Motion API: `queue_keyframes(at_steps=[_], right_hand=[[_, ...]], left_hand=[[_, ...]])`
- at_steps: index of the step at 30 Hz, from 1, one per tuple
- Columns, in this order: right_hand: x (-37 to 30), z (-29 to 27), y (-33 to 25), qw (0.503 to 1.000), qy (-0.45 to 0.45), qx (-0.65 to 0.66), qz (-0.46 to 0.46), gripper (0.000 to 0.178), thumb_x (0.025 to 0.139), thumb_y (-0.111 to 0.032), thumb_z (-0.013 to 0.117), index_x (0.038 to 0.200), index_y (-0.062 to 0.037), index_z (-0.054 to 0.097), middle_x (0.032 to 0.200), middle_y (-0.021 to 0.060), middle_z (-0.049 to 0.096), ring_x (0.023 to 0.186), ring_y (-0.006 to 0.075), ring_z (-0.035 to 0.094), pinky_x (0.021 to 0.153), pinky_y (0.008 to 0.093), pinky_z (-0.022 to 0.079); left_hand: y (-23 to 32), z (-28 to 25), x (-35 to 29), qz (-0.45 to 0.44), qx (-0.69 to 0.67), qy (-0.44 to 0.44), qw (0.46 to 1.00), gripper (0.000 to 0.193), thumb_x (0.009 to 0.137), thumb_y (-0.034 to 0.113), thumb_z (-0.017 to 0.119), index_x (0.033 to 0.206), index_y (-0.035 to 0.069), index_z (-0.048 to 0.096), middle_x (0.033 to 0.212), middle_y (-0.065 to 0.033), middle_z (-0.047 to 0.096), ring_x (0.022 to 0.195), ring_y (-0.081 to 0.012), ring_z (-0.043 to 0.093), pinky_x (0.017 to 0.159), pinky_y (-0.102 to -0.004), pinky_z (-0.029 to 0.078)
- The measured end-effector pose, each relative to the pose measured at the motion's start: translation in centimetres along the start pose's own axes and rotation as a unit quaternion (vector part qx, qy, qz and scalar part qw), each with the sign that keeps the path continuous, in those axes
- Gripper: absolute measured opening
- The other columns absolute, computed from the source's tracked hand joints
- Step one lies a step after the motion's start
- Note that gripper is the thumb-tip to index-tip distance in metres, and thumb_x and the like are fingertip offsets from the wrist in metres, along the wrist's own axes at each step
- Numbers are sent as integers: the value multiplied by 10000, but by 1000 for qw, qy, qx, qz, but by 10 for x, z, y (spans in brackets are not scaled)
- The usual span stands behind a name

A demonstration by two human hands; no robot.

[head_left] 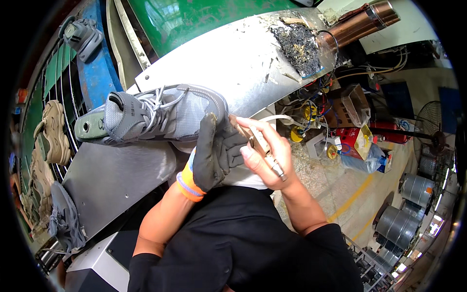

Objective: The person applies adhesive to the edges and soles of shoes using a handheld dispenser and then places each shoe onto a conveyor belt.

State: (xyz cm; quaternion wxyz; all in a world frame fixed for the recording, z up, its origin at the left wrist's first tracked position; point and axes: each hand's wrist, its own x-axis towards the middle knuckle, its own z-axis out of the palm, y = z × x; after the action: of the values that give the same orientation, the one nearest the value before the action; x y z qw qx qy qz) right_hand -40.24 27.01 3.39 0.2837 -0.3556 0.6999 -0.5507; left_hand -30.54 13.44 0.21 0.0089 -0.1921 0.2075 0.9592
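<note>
A grey lace-up sneaker (170,114) lies on its side across the metal bench, toe pointing right, with a green shoe last (91,127) showing at its heel opening. By the toe is my left hand (214,153), in a dark grey glove with an orange cuff. Its thumb stands up against the toe and its fingers stretch right, apart from the thumb. My bare right hand (272,158) grips a small beige-and-metal hand tool (260,143) just over the gloved fingers. The tool's exact kind is unclear; its far end comes close to the shoe's toe.
Dark scraps (297,48) lie on the metal bench (219,58) beside a copper-coloured cylinder (360,29). Other shoes (54,131) stand on a rack at left. A red carton (352,141), cables and a fan (433,126) are on the right, with metal drums (396,226) farther down.
</note>
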Motion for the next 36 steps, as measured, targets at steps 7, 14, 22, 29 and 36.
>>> queue_keyframes(at_steps=[7, 14, 22, 29, 36], right_hand=[[-1, 36, 38, 989, 96, -2, -111, 525, 824, -10, 610, 1326, 39, 467, 614, 42, 571, 509, 90, 532, 511, 228, 403], [9, 39, 41, 992, 90, 37, -83, 509, 840, -24, 619, 1327, 19, 479, 637, 42, 598, 561, 88, 581, 561, 229, 451], [38, 6, 46, 952, 27, 305, 6, 403, 914, -100, 525, 1272, 84, 511, 722, 73, 609, 595, 116, 568, 566, 246, 482], [107, 21, 53, 911, 34, 410, -5, 389, 912, -113, 516, 1268, 45, 500, 700, 86, 585, 573, 171, 579, 536, 281, 480], [125, 40, 39, 902, 40, 430, 9, 436, 893, -75, 508, 1301, 78, 475, 633, 31, 486, 508, 105, 472, 472, 251, 417]], left_hand=[[-2, -17, 24, 36, 35, 3, 999, 648, 935, 717, 301, 1061, 126, 534, 937, -12, 538, 877, -123, 526, 787, -291, 453], [11, -30, 36, 75, 135, -92, 984, 734, 921, 744, 275, 1135, 90, 532, 1002, -23, 552, 863, -117, 508, 764, -286, 448], [115, -32, -109, 250, 626, -98, 732, 881, 781, 454, 715, 1434, -32, 377, 1435, -209, 447, 1341, -308, 427, 1123, -408, 300], [157, -91, -165, 346, 644, 244, 637, 822, 771, 111, 693, 1480, -11, 296, 1480, -188, 388, 1371, -261, 365, 1141, -363, 261], [90, -53, -135, 379, 676, 245, 582, 601, 827, -10, 611, 1399, -51, 431, 1408, -180, 492, 1292, -260, 474, 1086, -365, 349]])
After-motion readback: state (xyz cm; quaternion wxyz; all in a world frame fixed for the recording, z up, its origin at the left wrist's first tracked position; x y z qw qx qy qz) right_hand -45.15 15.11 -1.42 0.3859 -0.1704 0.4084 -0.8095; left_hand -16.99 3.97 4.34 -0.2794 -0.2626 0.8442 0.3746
